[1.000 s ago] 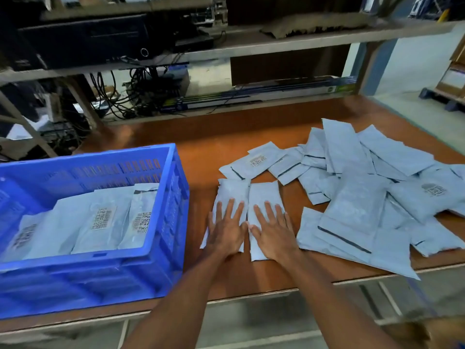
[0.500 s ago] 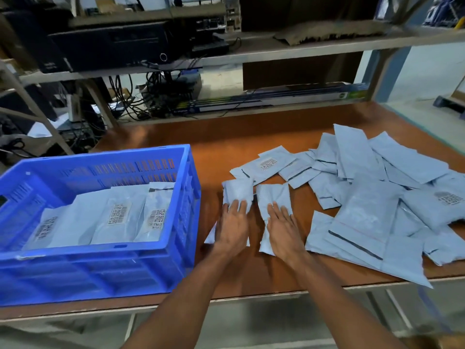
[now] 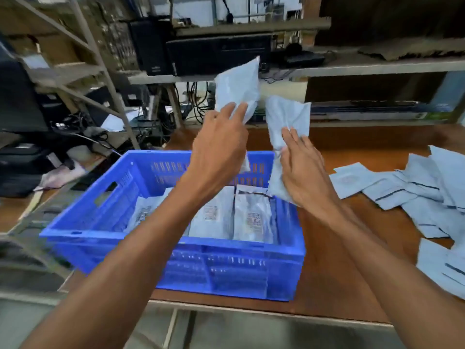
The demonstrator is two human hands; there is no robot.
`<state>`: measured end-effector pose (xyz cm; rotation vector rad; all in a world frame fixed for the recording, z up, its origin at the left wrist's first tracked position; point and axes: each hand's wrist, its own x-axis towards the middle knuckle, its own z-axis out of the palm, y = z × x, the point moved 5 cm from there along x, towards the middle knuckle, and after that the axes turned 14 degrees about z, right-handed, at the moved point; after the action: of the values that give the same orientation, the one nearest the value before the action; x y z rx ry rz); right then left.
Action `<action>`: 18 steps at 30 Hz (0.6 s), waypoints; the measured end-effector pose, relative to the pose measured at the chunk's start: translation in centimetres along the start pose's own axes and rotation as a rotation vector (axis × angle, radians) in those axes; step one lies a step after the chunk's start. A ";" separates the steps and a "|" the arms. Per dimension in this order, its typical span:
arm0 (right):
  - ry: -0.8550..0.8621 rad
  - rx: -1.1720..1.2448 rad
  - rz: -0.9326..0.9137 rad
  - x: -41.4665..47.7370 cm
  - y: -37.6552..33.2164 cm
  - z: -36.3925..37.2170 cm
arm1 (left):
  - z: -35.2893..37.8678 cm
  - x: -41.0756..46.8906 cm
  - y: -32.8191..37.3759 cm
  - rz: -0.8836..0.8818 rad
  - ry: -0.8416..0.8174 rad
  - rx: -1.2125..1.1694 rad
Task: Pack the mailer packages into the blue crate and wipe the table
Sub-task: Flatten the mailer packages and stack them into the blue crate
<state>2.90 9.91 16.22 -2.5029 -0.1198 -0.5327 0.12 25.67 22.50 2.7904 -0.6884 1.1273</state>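
Note:
My left hand [image 3: 219, 147] grips a pale grey-blue mailer [image 3: 237, 85] and holds it up above the blue crate [image 3: 176, 250]. My right hand [image 3: 304, 170] grips a second mailer [image 3: 288, 117], upright over the crate's right side. Inside the crate lie several mailers [image 3: 253, 215] with barcode labels facing up. A heap of loose mailers [image 3: 422, 197] is spread on the brown table [image 3: 327, 268] to the right of the crate.
A shelf [image 3: 352, 66] with black electronics boxes runs behind the table, with tangled cables below it. Metal frame struts and clutter stand at the left. The table's front edge runs just below the crate.
Both hands closed on the two mailers they pressed on the table, lifted them and carried them left to above the crate. The view has swung left.

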 end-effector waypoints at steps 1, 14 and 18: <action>-0.009 0.001 -0.030 -0.2 -2.1 1.0 | -0.7 -1.8 -2.3 0.023 -0.030 0.044; -0.417 -0.355 -0.161 -6.0 -19.7 19.7 | 7.8 -20.7 -23.0 0.020 -0.897 0.163; -0.843 -0.544 -0.096 -6.3 -19.5 24.3 | 10.0 -21.7 -23.0 -0.009 -1.321 -0.039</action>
<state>1.66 39.84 5.39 -3.0973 -0.4643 0.5700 2.56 52.55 3.28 3.1436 -0.6549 -0.9063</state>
